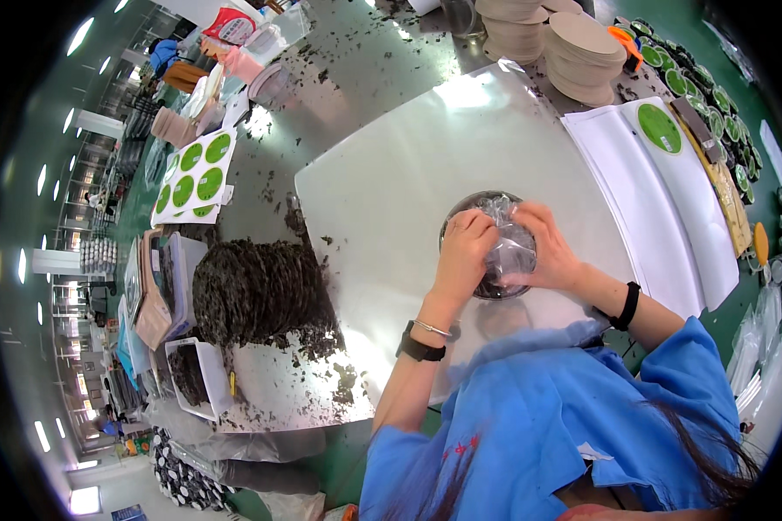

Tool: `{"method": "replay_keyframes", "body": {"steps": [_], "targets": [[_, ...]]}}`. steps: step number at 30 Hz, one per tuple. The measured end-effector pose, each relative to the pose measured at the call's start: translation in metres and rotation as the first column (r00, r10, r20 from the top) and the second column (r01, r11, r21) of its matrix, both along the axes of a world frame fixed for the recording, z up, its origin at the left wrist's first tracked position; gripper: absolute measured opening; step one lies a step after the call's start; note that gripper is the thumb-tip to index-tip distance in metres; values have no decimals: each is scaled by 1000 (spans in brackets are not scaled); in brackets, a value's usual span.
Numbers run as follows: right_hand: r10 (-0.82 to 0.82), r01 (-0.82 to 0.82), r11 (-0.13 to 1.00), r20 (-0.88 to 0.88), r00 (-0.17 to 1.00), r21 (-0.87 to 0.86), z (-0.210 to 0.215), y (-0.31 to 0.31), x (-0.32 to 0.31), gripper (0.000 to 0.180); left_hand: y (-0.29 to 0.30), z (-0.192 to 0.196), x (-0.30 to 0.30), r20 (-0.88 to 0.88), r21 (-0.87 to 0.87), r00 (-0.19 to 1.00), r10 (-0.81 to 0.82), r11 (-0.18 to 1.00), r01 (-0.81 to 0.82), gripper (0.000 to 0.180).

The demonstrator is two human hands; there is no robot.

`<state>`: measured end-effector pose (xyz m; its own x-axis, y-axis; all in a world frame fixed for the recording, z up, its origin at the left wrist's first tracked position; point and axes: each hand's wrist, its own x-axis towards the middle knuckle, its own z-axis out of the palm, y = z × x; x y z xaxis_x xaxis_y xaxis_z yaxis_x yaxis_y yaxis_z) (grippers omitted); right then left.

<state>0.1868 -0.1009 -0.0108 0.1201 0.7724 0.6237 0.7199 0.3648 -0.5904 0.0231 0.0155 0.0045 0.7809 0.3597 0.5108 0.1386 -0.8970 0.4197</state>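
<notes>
A round, dark-rimmed container (498, 292) stands on a pale sheet in front of me, with dark stuff inside it. Clear crinkled plastic, a bag or film (513, 253), lies bunched over its middle. My left hand (469, 247) is closed at the container's left side, its fingers pinching the plastic. From the right, my right hand (547, 247) curves its fingers and thumb around the same plastic. Both hands hide part of the rim. Left of the pale sheet (391, 200) lies a stack of round dark dried seaweed sheets (256, 291).
Stacks of round beige discs (582, 56) stand at the back right. White paper (643, 208) with a green round label lies to the right. Sheets of green round labels (195, 178) lie at left, above a white bin (202, 379). Dark flakes litter the metal table (278, 382).
</notes>
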Motion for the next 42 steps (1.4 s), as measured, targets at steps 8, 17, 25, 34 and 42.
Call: {"method": "replay_keyframes", "body": {"steps": [8, 17, 25, 34, 42], "targets": [[190, -7, 943, 524, 830, -332, 9, 16, -3, 38, -33, -5, -3, 121, -518, 964, 236, 844, -141, 33], [-4, 131, 906, 302, 953, -402, -7, 50, -23, 41, -54, -18, 8, 124, -650, 897, 424, 718, -250, 38], [136, -33, 940, 283, 949, -340, 51, -35, 43, 51, -43, -23, 16, 53, -374, 927, 371, 868, -326, 19], [-527, 880, 400, 722, 448, -255, -7, -31, 320, 65, -44, -14, 17, 9, -501, 939, 345, 814, -294, 16], [-114, 842, 497, 947, 302, -209, -33, -29, 348, 14, -45, -16, 15, -3, -471, 933, 360, 822, -319, 15]]}}
